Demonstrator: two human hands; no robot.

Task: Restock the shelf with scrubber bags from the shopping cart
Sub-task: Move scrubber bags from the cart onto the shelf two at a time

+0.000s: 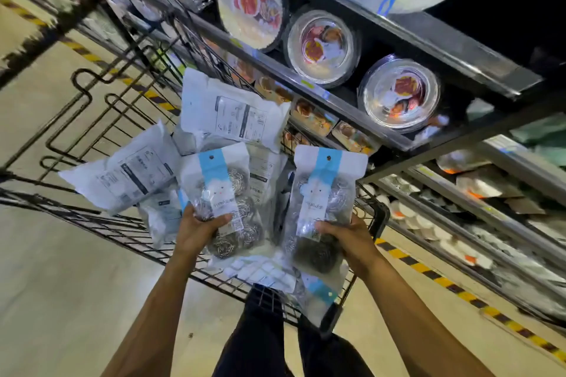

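left grip and right grip pinch scrubber bags over the bag-filled cart.

Pale concrete floor, yellow-black hazard stripes, dark metal shelf of lidded bowls; dim light

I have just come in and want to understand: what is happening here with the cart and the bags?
A person stands at a wire shopping cart beside a store shelf. The left grip holds one scrubber bag by its lower part, and the right grip holds a second bag the same way. Both are over the cart, not yet at the shelf. More bags lie in the cart.
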